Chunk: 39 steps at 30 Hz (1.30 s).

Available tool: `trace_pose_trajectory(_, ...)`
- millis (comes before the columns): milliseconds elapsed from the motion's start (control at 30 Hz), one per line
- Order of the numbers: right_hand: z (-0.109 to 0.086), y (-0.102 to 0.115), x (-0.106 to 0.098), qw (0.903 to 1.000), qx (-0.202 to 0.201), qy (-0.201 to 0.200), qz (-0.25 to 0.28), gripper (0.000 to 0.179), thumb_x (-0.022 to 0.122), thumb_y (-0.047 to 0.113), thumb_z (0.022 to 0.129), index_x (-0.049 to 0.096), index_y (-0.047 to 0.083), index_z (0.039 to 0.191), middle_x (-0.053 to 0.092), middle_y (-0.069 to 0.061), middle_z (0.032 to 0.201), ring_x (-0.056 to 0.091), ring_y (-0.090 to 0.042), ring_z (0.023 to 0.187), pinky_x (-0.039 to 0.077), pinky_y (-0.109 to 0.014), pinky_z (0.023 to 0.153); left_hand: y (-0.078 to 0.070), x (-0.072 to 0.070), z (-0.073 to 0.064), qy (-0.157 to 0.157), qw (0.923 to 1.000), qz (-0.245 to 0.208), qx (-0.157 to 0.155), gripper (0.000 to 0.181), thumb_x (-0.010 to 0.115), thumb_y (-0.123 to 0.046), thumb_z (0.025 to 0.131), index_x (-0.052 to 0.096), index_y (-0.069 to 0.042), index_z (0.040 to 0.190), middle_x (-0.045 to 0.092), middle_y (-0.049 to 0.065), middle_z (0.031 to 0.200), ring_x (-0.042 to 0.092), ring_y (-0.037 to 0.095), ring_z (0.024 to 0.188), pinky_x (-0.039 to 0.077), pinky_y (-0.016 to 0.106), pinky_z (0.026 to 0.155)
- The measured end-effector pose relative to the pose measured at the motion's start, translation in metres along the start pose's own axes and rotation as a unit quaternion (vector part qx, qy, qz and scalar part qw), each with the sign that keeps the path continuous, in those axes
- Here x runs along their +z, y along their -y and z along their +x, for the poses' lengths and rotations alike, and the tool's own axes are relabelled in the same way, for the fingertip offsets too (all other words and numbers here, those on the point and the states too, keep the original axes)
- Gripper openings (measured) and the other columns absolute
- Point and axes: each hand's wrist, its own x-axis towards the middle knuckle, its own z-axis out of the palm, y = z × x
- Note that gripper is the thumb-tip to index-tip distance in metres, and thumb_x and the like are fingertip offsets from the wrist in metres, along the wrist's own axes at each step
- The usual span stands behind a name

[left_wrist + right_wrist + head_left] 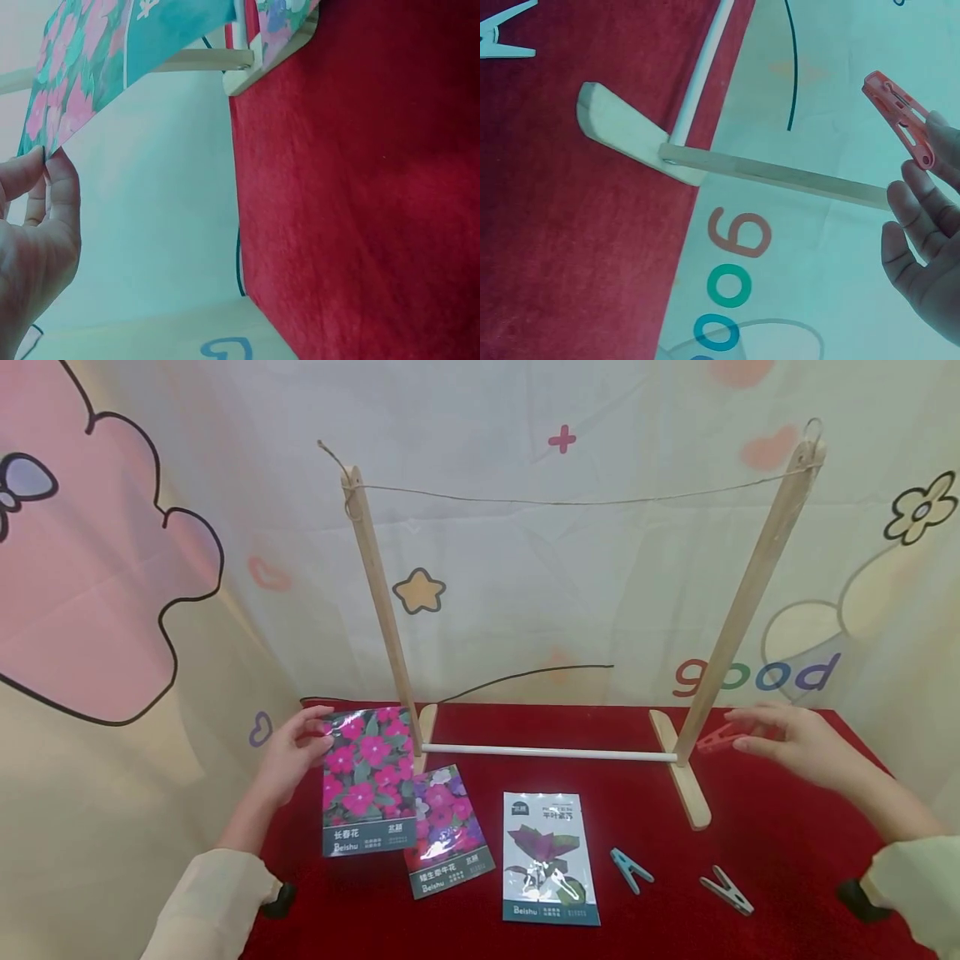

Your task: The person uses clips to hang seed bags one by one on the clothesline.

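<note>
Between thumb and fingers, my left hand [294, 752] pinches the upper left corner of a seed packet [369, 777] printed with pink flowers, held up over the cloth. That same packet [82, 60] slants across the top of the left wrist view. My right hand [798, 745] pinches a red clothespin [718, 738] beside the right post of a wooden stand; in the right wrist view the clothespin [900, 120] sits between thumb and fingertips, its jaws pointing away from the hand. A thin string [525, 501] runs between the tops of the two posts.
On the red cloth [555, 727] lie a purple-flower packet [450, 827], partly behind the held one, and a leafy-plant packet [550, 860]. A blue clothespin [632, 870] and a white clothespin [726, 890] lie to their right. The wooden stand [693, 793] has a white crossbar [547, 752] low down.
</note>
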Motion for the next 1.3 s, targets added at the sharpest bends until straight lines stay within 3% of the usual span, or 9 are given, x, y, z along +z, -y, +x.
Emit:
trace_pose_trajectory(200,0.007,0.008,-0.005,0.9999,-0.007,-0.001,0.015,0.037,0.062,0.018,0.082,0.055,0.004,0.115,0.059,-0.005,0.084,0.052,0.002,0.068,0.045,-0.02,0.053,-0.01,0.003,0.002,-0.006,0.9998,-0.009,0.016,0.044,0.053,-0.018,0.088,0.039,-0.014,0.13,0.043,0.007,0.104,0.051,0.017,0.09,0.051,0.02,0.071)
trace_pose_trajectory(500,0.019,0.022,-0.017,0.9978,-0.052,-0.041,-0.009,0.031,0.064,0.013,0.08,0.059,0.003,0.109,0.053,-0.001,0.079,0.044,0.001,0.067,0.04,-0.02,0.05,-0.03,0.004,0.004,-0.011,0.9988,-0.025,0.042,0.042,0.051,-0.013,0.089,0.04,-0.01,0.129,0.043,0.002,0.1,0.05,0.012,0.087,0.051,0.018,0.069)
trace_pose_trajectory(867,0.033,0.04,-0.029,0.9939,-0.091,-0.061,-0.013,0.031,0.065,0.01,0.078,0.059,0.001,0.108,0.056,-0.002,0.081,0.044,0.003,0.068,0.04,-0.019,0.051,-0.047,0.003,0.01,-0.023,0.998,-0.008,0.058,0.042,0.052,-0.017,0.088,0.041,-0.015,0.129,0.044,0.006,0.106,0.049,0.019,0.094,0.05,0.018,0.069)
trace_pose_trajectory(1300,0.045,0.055,-0.044,0.9893,-0.131,-0.065,-0.002,0.032,0.063,0.006,0.079,0.057,0.002,0.11,0.055,0.012,0.08,0.047,0.006,0.072,0.04,-0.014,0.059,-0.065,0.001,0.01,-0.03,0.9969,-0.004,0.072,0.042,0.052,-0.019,0.088,0.042,-0.016,0.128,0.042,0.006,0.108,0.055,0.013,0.089,0.051,0.018,0.069)
